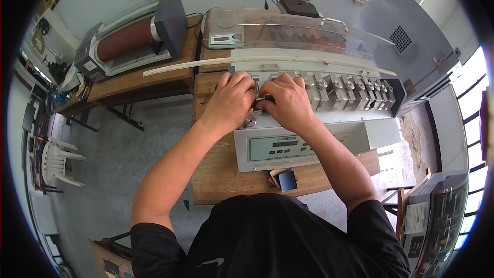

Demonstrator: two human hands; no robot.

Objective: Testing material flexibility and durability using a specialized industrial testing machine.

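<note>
Both of my hands work at the left end of a row of metal clamps (337, 95) on a grey bench-top testing machine (329, 118). My left hand (234, 100) is closed at the leftmost clamp, its fingers curled over the far side. What it grips is hidden by the fingers. My right hand (289, 102) is closed just beside it, thumb and forefinger pinching a small dark piece (267, 98) between the two hands. A round metal knob (250, 122) sits just below my left hand. The machine's front bears a control panel (280, 145) with a small display.
A raised clear cover (303, 33) stands behind the clamps, with a long pale strip (188, 65) before it. Small dark and coloured sheets (288, 180) lie on the wooden table (216, 180). At left stands a machine with a reddish-brown drum (126, 40); a white scale (222, 40) sits behind.
</note>
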